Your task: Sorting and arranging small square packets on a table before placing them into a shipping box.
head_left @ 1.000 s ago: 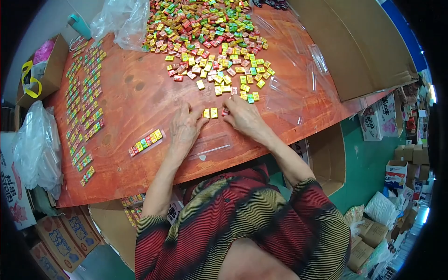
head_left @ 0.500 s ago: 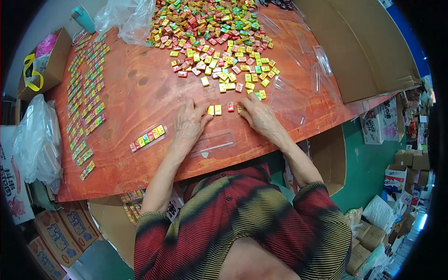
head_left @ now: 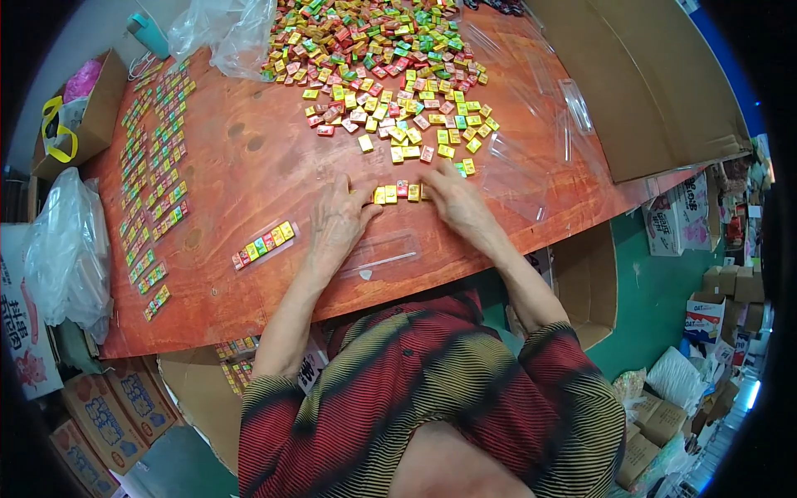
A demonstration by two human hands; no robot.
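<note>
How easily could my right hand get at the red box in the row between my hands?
Probably yes: the red box looks uncovered from above and close to the right hand, though a yellow box sits between them.

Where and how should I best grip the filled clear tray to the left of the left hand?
Probably mid-length, by both long edges, from above with the left hand, which is nearer. The filled clear tray is long and narrow, lying slanted on the table, its small boxes in one row. Bare wood shows along both long sides, so fingers should fit.
</note>
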